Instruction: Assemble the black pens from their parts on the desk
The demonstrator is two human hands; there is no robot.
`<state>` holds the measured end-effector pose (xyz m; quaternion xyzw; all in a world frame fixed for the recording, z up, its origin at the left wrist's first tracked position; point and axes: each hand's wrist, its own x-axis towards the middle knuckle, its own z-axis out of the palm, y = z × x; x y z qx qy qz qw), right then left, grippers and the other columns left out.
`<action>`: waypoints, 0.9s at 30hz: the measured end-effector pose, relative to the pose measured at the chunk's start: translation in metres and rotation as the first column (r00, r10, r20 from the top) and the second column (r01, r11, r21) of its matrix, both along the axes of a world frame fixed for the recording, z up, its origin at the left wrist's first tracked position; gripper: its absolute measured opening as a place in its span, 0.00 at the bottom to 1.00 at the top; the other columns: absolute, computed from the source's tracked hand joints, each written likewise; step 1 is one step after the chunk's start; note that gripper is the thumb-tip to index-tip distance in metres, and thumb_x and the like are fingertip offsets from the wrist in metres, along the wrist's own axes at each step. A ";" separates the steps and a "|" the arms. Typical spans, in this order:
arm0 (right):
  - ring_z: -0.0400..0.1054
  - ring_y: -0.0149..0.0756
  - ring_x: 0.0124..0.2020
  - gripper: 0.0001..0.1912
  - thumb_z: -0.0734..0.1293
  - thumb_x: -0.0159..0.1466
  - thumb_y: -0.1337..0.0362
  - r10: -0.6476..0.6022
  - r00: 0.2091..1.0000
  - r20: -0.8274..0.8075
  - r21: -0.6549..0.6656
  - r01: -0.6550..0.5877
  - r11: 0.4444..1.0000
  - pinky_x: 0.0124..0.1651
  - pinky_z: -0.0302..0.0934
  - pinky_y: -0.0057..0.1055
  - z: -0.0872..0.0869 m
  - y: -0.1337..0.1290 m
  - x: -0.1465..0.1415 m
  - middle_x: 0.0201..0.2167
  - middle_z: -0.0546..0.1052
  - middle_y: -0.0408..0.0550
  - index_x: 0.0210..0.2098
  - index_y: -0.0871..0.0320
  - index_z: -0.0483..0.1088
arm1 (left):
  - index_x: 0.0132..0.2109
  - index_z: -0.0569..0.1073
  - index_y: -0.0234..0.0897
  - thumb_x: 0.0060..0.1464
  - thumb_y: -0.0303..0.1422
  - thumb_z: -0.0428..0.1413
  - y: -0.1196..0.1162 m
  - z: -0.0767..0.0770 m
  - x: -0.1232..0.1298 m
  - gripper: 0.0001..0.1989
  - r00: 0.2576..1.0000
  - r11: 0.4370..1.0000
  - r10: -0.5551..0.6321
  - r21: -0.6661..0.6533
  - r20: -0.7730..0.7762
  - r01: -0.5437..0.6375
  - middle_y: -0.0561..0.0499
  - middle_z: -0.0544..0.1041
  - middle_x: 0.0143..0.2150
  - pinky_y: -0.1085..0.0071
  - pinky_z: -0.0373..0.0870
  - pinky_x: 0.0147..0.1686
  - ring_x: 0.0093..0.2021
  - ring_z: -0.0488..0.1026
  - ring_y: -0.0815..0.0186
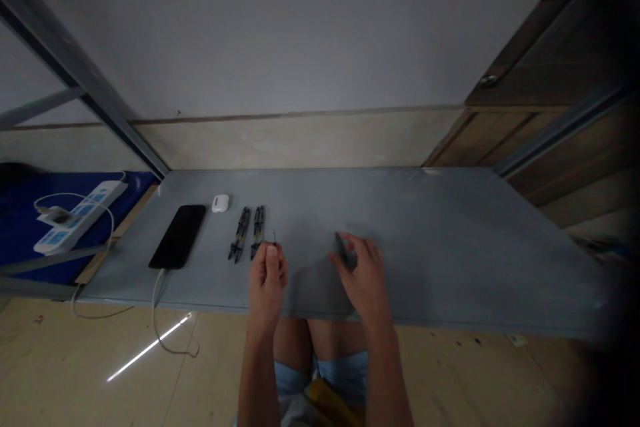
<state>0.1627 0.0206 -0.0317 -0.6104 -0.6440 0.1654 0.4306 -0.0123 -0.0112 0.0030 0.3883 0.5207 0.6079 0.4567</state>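
Note:
My left hand [269, 273] is closed, thumb on top, above the grey table's front half. A thin dark tip [274, 236] sticks out of that fist; the rest of the piece is hidden by the fingers. To the right, my right hand [363, 270] grips a short, dark, slim piece [343, 248] between thumb and fingers; its kind is blurred. Just left of my left hand lie two narrow groups of black pen-like pieces, the left group [239, 235] and the right group [257, 230], whose near end is close to my left hand.
A black phone [179, 237] with a white cable [156, 300] lies on the grey table [450, 247], near a white earbud case [221, 203]. A white power strip [83, 217] rests on a blue surface at left. Metal posts [125, 127] rise at the table's ends.

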 end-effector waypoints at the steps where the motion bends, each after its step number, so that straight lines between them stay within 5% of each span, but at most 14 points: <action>1: 0.63 0.49 0.44 0.23 0.70 0.59 0.51 -0.034 0.997 0.069 0.014 0.033 0.999 0.49 0.58 0.47 -0.004 0.002 0.001 0.41 0.73 0.54 0.50 0.54 0.72 | 0.32 0.57 0.40 0.63 0.50 0.46 0.000 0.000 0.000 0.20 0.995 1.000 0.013 0.017 0.098 -0.014 0.60 0.51 0.23 0.78 0.46 0.18 0.20 0.48 0.75; 8: 0.63 0.49 0.42 0.12 0.62 0.65 0.57 -0.076 0.971 0.226 -0.028 0.084 0.996 0.47 0.57 0.45 -0.014 0.004 0.001 0.38 0.74 0.56 0.36 0.58 0.72 | 0.33 0.59 0.38 0.61 0.48 0.52 0.000 0.009 0.000 0.19 0.905 0.997 -0.030 0.082 0.425 -0.006 0.60 0.53 0.22 0.81 0.48 0.18 0.19 0.48 0.76; 12: 0.68 0.46 0.39 0.14 0.62 0.65 0.54 -0.071 0.997 -0.025 -0.094 0.069 0.993 0.45 0.60 0.42 -0.008 0.004 0.005 0.37 0.77 0.54 0.39 0.58 0.72 | 0.33 0.59 0.38 0.61 0.47 0.52 0.000 0.013 0.001 0.18 0.849 0.995 -0.088 0.093 0.520 0.046 0.61 0.51 0.21 0.81 0.46 0.18 0.19 0.47 0.76; 15: 0.70 0.41 0.36 0.15 0.67 0.61 0.52 -0.092 0.945 -0.313 -0.145 0.048 0.988 0.41 0.62 0.36 -0.002 0.002 0.008 0.34 0.77 0.50 0.40 0.57 0.73 | 0.33 0.60 0.38 0.61 0.47 0.52 0.000 0.013 0.004 0.18 0.864 0.996 -0.089 0.068 0.495 0.063 0.61 0.51 0.22 0.80 0.46 0.19 0.20 0.48 0.76; 22: 0.65 0.31 0.29 0.11 0.68 0.62 0.55 0.006 0.597 -0.803 0.008 0.000 1.000 0.36 0.60 0.30 0.013 -0.003 -0.005 0.28 0.71 0.42 0.39 0.55 0.73 | 0.30 0.61 0.37 0.62 0.49 0.49 -0.002 0.008 0.006 0.21 0.949 0.956 -0.289 0.000 0.127 0.292 0.60 0.52 0.22 0.77 0.45 0.20 0.21 0.47 0.75; 27: 0.66 0.31 0.32 0.07 0.67 0.63 0.54 0.195 0.294 -0.936 0.168 -0.113 0.979 0.34 0.62 0.29 0.031 -0.007 -0.016 0.32 0.69 0.42 0.36 0.50 0.70 | 0.30 0.64 0.36 0.64 0.46 0.46 -0.001 0.013 0.003 0.20 0.838 0.891 -0.450 -0.090 -0.308 0.445 0.55 0.60 0.25 0.74 0.55 0.28 0.27 0.57 0.71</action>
